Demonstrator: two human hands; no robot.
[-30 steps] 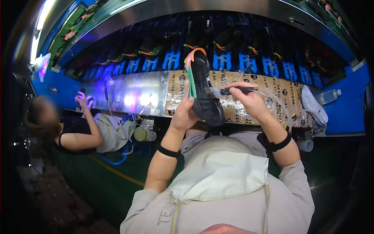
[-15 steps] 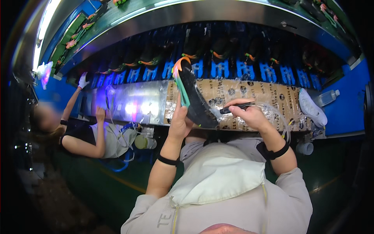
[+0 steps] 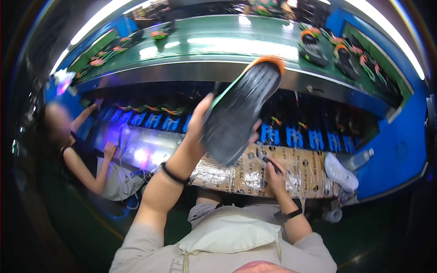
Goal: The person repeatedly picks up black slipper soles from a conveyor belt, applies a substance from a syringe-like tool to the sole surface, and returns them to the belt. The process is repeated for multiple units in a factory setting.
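Our left hand [image 3: 196,129] has its grip clamped round one black shoe [image 3: 239,113], held up, flat side toward us. Our right hand [image 3: 276,181] has its grip wrapped on one brush [image 3: 268,160] over the counter [image 3: 227,175], off the shoe. We may be checking the shoe; the next move calls for a steady hold. To the right lie one white shoe [image 3: 339,172] and one bottle [image 3: 360,159]. The far belt [image 3: 205,34] has some small shoes [image 3: 313,51], too blurry to count.

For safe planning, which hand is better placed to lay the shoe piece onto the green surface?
Probably the left hand: it holds the shoe piece; the right hand, lower, holds a black tool.
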